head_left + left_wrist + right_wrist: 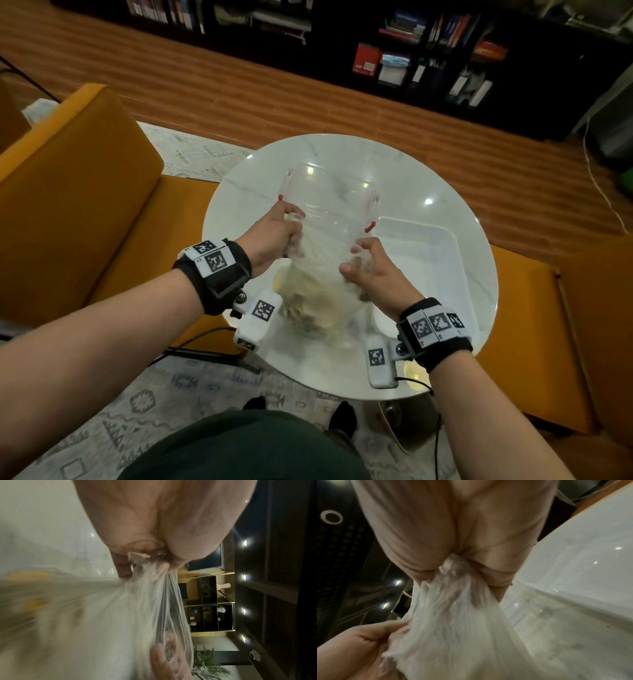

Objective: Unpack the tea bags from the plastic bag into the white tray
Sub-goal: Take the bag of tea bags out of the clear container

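I have both hands fisted on the plastic bag (325,240) at the centre of the head view: my left hand (274,240) bunches its left side, my right hand (371,270) its right side. The tea bags (313,301) sit blurred in its lower end, over the round white worktop (411,164). The white tray (435,246) lies right of the bag.

Home living room. Mustard-yellow sofa (78,192) around a round white marble worktop (445,359); patterned rug (102,428) on wood-plank floor (239,89). Dark bookshelves (428,51) of books and binders along the wall.
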A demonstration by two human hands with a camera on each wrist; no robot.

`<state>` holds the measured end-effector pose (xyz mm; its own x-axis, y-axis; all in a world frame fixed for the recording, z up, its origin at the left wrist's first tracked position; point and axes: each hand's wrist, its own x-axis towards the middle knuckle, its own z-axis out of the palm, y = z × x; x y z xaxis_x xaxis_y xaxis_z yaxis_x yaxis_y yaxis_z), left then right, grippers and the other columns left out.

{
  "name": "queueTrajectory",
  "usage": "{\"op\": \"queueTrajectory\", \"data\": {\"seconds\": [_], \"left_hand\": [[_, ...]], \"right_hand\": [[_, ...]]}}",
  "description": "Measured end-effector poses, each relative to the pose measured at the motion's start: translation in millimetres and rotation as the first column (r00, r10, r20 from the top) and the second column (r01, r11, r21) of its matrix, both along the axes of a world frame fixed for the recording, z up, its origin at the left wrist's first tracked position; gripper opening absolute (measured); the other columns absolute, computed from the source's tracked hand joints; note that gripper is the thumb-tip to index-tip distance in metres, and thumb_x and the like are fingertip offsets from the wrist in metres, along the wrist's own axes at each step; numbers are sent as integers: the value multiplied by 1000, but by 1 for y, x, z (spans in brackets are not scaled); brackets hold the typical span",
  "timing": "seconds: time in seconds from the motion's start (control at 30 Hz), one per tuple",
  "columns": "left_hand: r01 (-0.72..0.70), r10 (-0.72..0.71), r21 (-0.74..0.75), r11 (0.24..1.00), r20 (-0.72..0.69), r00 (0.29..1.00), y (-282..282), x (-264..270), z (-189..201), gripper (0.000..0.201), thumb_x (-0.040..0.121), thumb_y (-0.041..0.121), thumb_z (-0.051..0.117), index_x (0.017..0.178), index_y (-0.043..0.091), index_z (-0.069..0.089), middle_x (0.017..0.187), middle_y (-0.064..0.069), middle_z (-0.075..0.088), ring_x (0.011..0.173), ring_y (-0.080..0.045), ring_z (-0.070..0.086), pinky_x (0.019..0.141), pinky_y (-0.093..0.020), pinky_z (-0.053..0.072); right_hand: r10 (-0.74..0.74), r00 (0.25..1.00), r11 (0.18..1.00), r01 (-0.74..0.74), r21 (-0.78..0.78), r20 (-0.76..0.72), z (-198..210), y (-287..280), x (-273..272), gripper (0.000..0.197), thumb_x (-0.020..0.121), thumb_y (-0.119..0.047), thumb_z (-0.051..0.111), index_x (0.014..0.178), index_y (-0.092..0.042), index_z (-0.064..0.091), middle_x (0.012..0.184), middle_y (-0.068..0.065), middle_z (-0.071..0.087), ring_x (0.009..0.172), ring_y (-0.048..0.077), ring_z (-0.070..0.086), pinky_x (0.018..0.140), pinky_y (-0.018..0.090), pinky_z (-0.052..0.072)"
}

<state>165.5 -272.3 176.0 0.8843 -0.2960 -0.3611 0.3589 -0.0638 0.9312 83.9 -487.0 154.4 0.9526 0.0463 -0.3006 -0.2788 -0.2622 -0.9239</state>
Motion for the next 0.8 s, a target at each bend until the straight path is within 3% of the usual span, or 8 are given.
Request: {"op": "queueTrajectory", "data": {"seconds": [0.1,0.23,0.3,0.4,0.47,0.57,0.7,0.8], "left_hand": [[9,-9,47,999,3,1000,1,3,4,23,94,4,52,111,19,48,87,-4,46,61,-17,41,54,-28,43],[275,-388,445,852,184,903,8,-1,-2,43,94,32,67,121,26,34,86,-3,51,70,-20,51,66,-33,45],[349,-553,586,731,210,806,8,-4,-8,46,95,49,64,120,28,31,88,0,61,73,-19,60,69,-33,49],[370,-646,697,615,176,743,6,-6,-12,35,98,56,56,111,25,44,87,3,60,73,-16,61,61,-28,50],[380,-589,639,669,143,796,4,-5,-14,33,100,54,53,95,22,52,87,0,58,75,-17,61,60,-31,59],[358,-507,539,762,152,849,-1,-2,-14,36,104,42,51,78,16,51,79,-1,51,74,-16,54,60,-24,55],[204,-370,483,851,278,887,-7,7,-9,38,104,34,49,72,14,51,73,3,52,75,-20,48,69,-32,36],[182,-423,547,817,353,835,-12,8,-4,46,107,35,43,74,4,54,75,-7,53,71,-21,49,69,-34,36]], "right_hand": [[-123,992,979,120,164,8,-3,-5,10,18,92,-28,70,108,-31,62,87,-6,67,82,17,66,86,42,55],[-294,955,899,292,328,-44,8,-9,25,26,104,-7,49,120,-26,55,87,4,60,75,20,61,70,38,57],[-299,954,919,295,261,-25,9,-7,30,24,104,-18,51,122,-32,52,101,4,65,83,22,64,70,39,58],[-212,977,974,210,82,11,9,-4,30,44,86,-51,70,120,-51,43,135,7,58,114,28,65,89,49,58],[-128,990,992,127,20,51,7,-5,29,58,82,-46,77,120,-50,34,135,8,50,118,23,59,94,43,53],[62,977,979,-21,-202,202,2,-8,28,58,93,-19,71,122,-38,26,115,-4,44,99,13,54,85,29,49],[178,928,927,-47,-372,328,7,-15,27,29,96,-13,66,107,-35,51,126,-10,42,89,15,56,72,32,59],[314,928,770,-127,-625,199,13,-22,30,18,95,-30,70,113,-27,70,138,-7,42,116,11,51,94,21,39]]}}
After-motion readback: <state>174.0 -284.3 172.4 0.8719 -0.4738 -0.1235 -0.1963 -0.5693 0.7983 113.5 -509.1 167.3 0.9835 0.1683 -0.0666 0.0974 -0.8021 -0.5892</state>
